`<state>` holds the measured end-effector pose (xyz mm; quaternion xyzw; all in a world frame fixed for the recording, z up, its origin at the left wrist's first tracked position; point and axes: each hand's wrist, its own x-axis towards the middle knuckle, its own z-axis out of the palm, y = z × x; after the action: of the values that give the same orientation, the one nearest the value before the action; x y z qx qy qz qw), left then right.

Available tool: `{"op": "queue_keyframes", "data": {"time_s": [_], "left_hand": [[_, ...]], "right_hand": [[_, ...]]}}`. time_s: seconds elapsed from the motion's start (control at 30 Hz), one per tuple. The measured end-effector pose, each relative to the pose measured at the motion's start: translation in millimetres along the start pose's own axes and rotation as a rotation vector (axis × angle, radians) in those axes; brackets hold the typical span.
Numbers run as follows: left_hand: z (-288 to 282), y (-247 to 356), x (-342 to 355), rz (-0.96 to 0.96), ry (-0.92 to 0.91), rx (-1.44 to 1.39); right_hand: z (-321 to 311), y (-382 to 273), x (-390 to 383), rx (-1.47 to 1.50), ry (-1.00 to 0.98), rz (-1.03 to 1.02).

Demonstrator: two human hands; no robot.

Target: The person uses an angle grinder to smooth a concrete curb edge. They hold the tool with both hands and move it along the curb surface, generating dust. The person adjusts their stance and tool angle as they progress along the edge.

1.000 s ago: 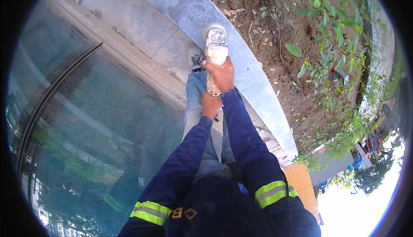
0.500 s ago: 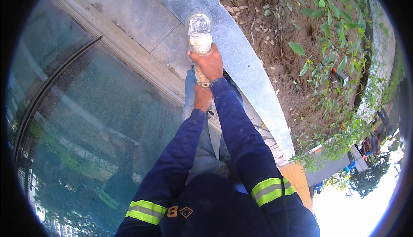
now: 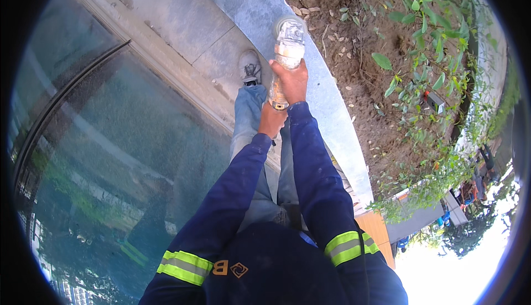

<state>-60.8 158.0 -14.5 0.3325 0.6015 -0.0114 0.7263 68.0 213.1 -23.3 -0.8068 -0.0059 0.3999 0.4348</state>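
Note:
A dusty, pale angle grinder (image 3: 289, 44) lies with its disc head on the grey stone coping (image 3: 337, 114), near the bed-side edge. My right hand (image 3: 293, 79) is closed round its body, thumb across it. My left hand (image 3: 271, 119) grips the rear end below that, its fingers partly hidden under the tool. My left shoe (image 3: 250, 66) and jeans show just left of the grinder.
A glass panel (image 3: 116, 139) with a dark frame lies left, beside a pale ledge and stone paving (image 3: 182, 34). A soil bed (image 3: 359, 73) with leafy plants is right of the coping. An orange board (image 3: 373, 225) and distant figures appear at the lower right.
The grinder and both hands moved up and left along the coping, then back to the right. The tool now sits higher and slightly right of where it was a second ago.

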Motion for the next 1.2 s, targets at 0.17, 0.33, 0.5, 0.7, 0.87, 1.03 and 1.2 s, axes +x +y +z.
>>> {"op": "queue_keyframes", "data": {"time_s": [0.17, 0.33, 0.5, 0.7, 0.87, 1.03, 1.2], "left_hand": [[-8.1, 3.1, -20.2, 0.102, 0.128, -0.092], [-16.8, -6.9, -49.9, -0.129, 0.063, 0.192], [-5.2, -27.4, -34.3, 0.174, 0.072, 0.294], [3.4, 2.6, -7.8, -0.051, 0.026, 0.142], [-6.1, 5.7, -28.5, -0.050, 0.070, 0.053], [1.5, -6.0, -46.9, -0.035, 0.065, 0.174], [7.7, -11.3, -22.4, 0.020, 0.021, 0.182]], "right_hand": [[20.0, 6.0, -21.0, -0.221, -0.070, 0.048], [2.6, 33.1, -51.3, -0.032, -0.010, 0.073], [-22.9, 21.7, -44.3, 0.123, 0.062, 0.086], [-10.1, 12.1, -3.1, 0.044, 0.031, -0.003], [3.7, 20.3, -25.1, -0.064, -0.036, 0.032], [-15.5, 32.9, -43.6, 0.071, 0.025, 0.063], [-21.3, 21.3, -23.1, 0.113, 0.046, 0.038]]}}
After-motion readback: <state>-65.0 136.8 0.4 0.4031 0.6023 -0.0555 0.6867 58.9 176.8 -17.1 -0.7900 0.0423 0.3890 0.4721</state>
